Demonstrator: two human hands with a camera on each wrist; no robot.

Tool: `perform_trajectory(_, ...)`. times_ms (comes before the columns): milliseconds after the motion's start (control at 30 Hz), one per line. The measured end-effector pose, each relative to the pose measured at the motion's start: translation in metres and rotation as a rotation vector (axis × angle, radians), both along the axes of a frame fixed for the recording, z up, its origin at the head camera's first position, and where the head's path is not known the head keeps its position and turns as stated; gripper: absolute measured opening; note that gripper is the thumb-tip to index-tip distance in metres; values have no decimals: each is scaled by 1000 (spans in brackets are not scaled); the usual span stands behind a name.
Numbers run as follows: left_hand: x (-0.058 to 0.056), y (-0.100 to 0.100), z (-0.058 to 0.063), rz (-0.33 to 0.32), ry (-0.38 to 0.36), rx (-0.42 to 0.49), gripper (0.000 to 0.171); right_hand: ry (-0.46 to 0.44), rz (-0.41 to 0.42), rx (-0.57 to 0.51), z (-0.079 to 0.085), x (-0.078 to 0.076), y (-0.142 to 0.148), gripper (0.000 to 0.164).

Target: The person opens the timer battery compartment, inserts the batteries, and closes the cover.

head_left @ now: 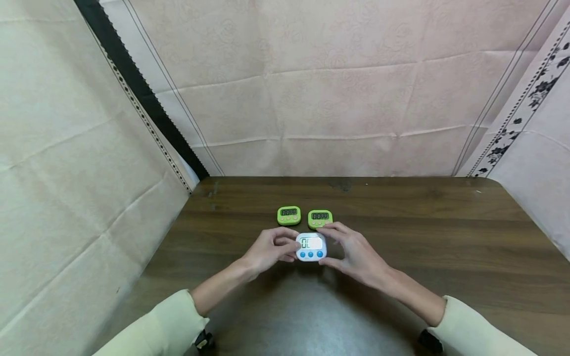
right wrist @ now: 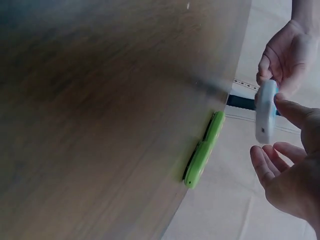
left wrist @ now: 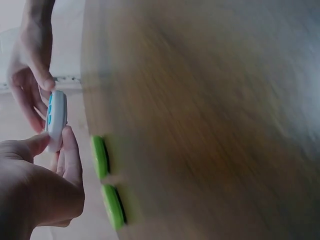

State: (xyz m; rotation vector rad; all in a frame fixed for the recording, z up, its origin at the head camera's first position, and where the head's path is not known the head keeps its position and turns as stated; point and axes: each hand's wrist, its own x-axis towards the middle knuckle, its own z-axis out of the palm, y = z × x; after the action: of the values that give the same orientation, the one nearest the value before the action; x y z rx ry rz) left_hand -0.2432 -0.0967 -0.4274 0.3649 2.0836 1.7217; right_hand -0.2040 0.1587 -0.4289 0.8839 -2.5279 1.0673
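Observation:
A white digital timer (head_left: 311,246) with blue buttons and a grey display is held up over the table, its face toward the head camera. My left hand (head_left: 274,247) pinches its left edge between thumb and fingers, as the left wrist view of the timer (left wrist: 57,120) also shows. Around the right side is my right hand (head_left: 356,254), thumb by the lower corner and forefinger by the upper one. In the right wrist view this hand's fingers (right wrist: 265,167) are spread apart from the timer, while the thumb lies at its edge; contact is hard to tell.
Two green timers, one on the left (head_left: 289,215) and one on the right (head_left: 320,218), lie side by side on the brown wooden table (head_left: 401,207), just beyond the hands. Pale patterned cloth (head_left: 334,99) hangs behind the table and along its sides.

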Motion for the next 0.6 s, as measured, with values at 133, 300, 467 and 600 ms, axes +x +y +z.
perform_trajectory(133, -10, -10, -6, 57, 16, -47, 28, -11, -25, -21, -2, -1, 7, 58)
perform_trajectory(300, -21, -20, -13, 115, 11, -65, 27, -25, -51, -33, -6, -1, 16, 49)
perform_trajectory(467, -28, -26, -19, 126, 11, -99, 27, -66, -53, -37, -10, 1, 22, 47)
perform_trajectory(600, -31, -28, -22, 136, 6, -122, 27, -85, -63, -26, -12, 2, 28, 46)
